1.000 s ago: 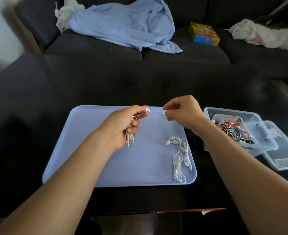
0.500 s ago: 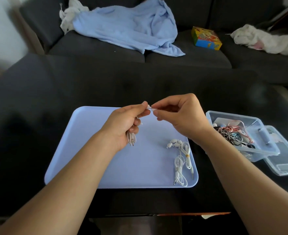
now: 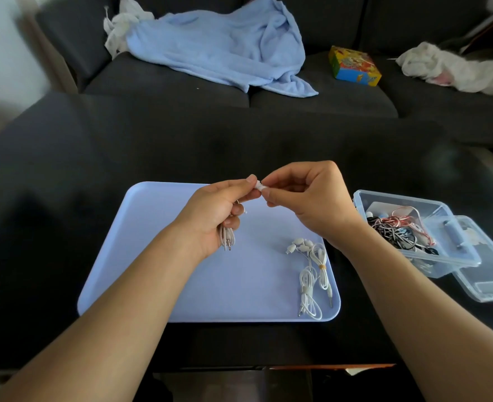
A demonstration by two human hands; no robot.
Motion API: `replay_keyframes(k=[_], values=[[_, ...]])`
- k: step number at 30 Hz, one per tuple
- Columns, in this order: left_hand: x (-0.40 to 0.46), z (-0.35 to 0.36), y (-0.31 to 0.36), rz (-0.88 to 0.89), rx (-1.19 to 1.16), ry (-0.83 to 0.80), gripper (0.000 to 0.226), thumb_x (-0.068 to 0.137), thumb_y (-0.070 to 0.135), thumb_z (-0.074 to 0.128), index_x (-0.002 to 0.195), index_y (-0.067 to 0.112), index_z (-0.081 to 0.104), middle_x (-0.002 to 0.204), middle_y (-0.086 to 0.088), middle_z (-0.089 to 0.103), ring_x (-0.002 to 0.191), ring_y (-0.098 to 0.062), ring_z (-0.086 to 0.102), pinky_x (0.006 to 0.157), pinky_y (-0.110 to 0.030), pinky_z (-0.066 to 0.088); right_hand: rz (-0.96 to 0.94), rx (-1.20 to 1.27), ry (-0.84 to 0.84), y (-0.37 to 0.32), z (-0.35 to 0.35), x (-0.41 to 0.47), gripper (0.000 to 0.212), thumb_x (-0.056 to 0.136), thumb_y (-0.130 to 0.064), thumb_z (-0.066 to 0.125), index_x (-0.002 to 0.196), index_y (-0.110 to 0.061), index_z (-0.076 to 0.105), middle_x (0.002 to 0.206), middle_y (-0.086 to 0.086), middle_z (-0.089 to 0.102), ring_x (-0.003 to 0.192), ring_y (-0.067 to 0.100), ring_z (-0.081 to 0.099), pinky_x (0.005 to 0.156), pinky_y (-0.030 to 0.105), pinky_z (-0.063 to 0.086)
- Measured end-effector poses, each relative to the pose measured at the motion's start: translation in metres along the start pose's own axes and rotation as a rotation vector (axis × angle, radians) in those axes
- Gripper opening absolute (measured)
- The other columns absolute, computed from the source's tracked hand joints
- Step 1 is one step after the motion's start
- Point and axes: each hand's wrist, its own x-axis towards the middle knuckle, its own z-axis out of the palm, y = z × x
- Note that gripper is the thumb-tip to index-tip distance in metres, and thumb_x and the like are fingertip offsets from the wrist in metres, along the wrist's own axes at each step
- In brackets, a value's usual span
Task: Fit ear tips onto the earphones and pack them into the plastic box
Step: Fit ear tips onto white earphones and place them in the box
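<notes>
Left hand (image 3: 216, 216) grips a coiled earphone (image 3: 227, 237), right hand (image 3: 309, 198) pinches the ear tip (image 3: 259, 185) against its bud, right between both thumbs. Tiny thing could slip and bounce away. Plastic box (image 3: 413, 227) sits just right of the right wrist.

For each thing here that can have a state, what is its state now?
left hand: pinches an earbud, cable coiled in the palm
right hand: pinches the ear tip at that earbud
plastic box: open, holds tangled earphones
lid: off, beside the box
bundled earphones: lie on the tray
</notes>
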Motion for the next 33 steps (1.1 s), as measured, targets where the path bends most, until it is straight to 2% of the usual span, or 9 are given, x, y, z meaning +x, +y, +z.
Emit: replay_keyframes(k=[9,15,22,28,33], values=[[-0.003,-0.003,0.004,-0.031,0.065,-0.033,0.021,0.091,0.027,0.069,0.101,0.010,0.076,0.096,-0.005,0.076,0.046,-0.006,0.038,0.038,-0.014,0.032,0.021,0.033,0.003,-0.001,-0.003,-0.001,0.008,0.083,-0.010,0.079,0.090,-0.012,0.079,0.079,-0.003,0.076,0.073,0.012,0.074,0.067,0.017,0.057],[-0.005,-0.003,0.007,-0.068,0.039,-0.073,0.020,0.092,0.026,0.067,0.100,0.009,0.075,0.089,-0.003,0.075,0.045,-0.005,0.037,0.037,-0.013,0.030,0.049,0.036,-0.010,0.001,-0.005,0.001,0.008,0.082,-0.012,0.079,0.089,-0.017,0.079,0.078,-0.007,0.076,0.075,0.013,0.074,0.068,0.018,0.058],[-0.005,-0.005,0.009,-0.091,0.034,-0.115,0.020,0.092,0.025,0.067,0.099,0.008,0.074,0.083,-0.001,0.073,0.043,-0.005,0.035,0.035,-0.012,0.028,0.055,0.089,-0.046,0.000,-0.007,0.001,0.009,0.082,-0.009,0.079,0.089,-0.015,0.079,0.080,-0.003,0.077,0.076,0.016,0.075,0.070,0.020,0.058],[-0.010,-0.011,0.014,-0.082,0.107,-0.185,0.016,0.091,0.023,0.066,0.091,0.011,0.076,0.076,0.001,0.070,0.045,-0.004,0.032,0.037,-0.010,0.023,0.076,0.221,-0.130,-0.002,-0.011,-0.001,0.011,0.079,-0.001,0.077,0.087,-0.009,0.076,0.084,0.004,0.077,0.078,0.021,0.076,0.071,0.025,0.060],[-0.012,-0.015,0.016,-0.084,0.141,-0.251,0.016,0.074,0.025,0.069,0.074,0.014,0.081,0.076,-0.001,0.071,0.044,-0.003,0.033,0.038,-0.009,0.023,0.173,0.417,-0.199,-0.001,-0.013,-0.002,0.015,0.078,0.007,0.074,0.091,-0.002,0.072,0.084,0.013,0.077,0.077,0.025,0.076,0.070,0.028,0.060]])
